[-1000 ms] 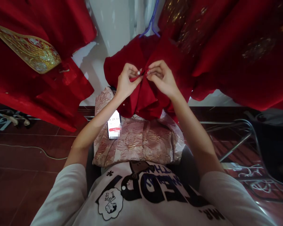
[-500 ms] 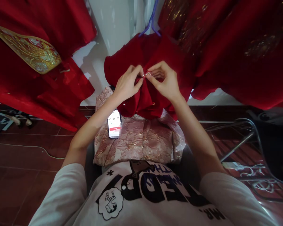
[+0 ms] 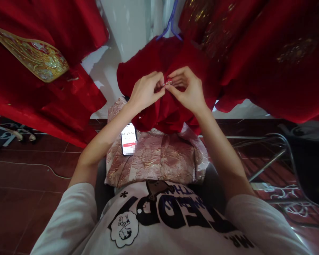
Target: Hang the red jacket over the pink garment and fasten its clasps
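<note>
A dark red garment (image 3: pixel 140 63) hangs in front of me from a blue hanger (image 3: pixel 171 23), its lower part bunched above my lap. My left hand (image 3: pixel 148 90) pinches the garment's edge near a small fastening. Close against it, my right hand (image 3: pixel 187 88) has thumb and fingertips closed on a small red decorative piece with pale beads (image 3: pixel 169 82), which looks like a button closure. Both hands' fingertips nearly meet there. The exact grip is partly hidden by the fingers. Pink brocade cloth (image 3: pixel 149 163) covers my lap under the garment.
A phone (image 3: pixel 129 140) showing a timer lies on the brocade, left of centre. Red garments with gold embroidery (image 3: pixel 45 60) hang at both sides. To the right stands a metal-framed chair (image 3: pixel 287 148) with white cables (image 3: pixel 295 207) by it. A thin cord (image 3: pixel 37 164) crosses the tiled floor at left.
Both hands have shifted slightly right with the pinched garment edge. Its lower folds have moved a little, and the phone timer has advanced.
</note>
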### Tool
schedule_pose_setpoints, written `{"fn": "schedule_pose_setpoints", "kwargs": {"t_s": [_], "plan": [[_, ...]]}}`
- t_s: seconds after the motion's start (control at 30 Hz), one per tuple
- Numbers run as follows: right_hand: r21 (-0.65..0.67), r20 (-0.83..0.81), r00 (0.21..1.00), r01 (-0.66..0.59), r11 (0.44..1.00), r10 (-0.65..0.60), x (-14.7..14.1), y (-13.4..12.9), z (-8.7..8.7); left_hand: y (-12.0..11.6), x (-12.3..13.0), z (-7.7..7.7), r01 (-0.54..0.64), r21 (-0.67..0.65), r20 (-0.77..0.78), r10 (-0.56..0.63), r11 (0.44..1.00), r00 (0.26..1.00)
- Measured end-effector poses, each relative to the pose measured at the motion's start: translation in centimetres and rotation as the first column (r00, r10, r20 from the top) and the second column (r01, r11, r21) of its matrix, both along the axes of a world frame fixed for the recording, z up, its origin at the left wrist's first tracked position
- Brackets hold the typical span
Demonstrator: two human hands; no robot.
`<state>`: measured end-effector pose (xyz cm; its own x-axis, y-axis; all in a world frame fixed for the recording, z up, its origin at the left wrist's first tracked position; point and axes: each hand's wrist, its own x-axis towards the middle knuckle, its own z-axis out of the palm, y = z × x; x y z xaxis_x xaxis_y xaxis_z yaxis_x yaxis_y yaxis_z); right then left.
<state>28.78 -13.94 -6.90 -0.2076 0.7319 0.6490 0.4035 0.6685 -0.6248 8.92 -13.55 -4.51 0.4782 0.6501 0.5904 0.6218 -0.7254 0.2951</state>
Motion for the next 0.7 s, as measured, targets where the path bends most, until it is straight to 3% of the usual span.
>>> {"fn": "schedule_pose_setpoints", "kwargs": {"t_s": [0.4,0.7], "plan": [[0.017,0.063,0.998,-0.014,1.0,0.013,0.8,0.5,-0.4,1.2,-0.6,0.0,0.068,0.043,-0.134,-0.062,0.997,0.989],[0.014,0.1,0.995,0.018,1.0,-0.019,-0.6,0.5,-0.6,0.5,0.2,-0.7,0.145,-0.047,0.015,-0.145,0.988,0.989]]}}
